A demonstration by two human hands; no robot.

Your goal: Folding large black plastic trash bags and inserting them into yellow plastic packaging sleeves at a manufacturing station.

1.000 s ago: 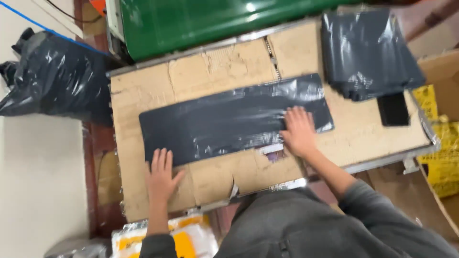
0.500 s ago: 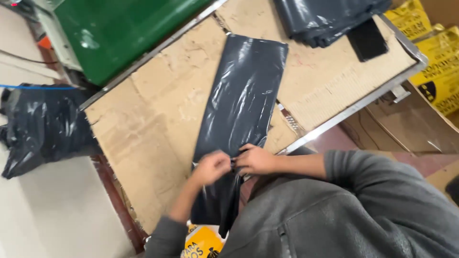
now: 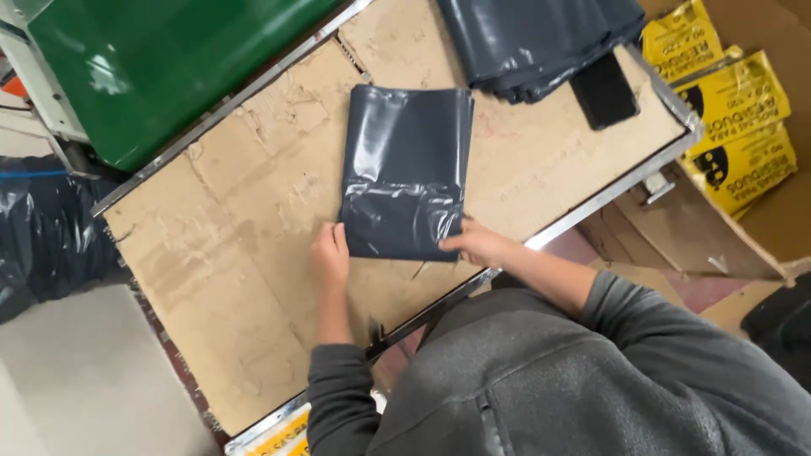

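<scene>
folded dark bag [image 3: 405, 173] runs long axis away from body, left hand [image 3: 329, 253] and right hand [image 3: 477, 245] both flat, open, pressing its near corners

left hand [image 3: 329, 255]: lying flat, palm down, fingers together pointing forward
right hand [image 3: 476, 243]: lying flat, fingers extending leftward
arms: both reaching forward, grey sleeves pushed up, forearms showing bare
</scene>
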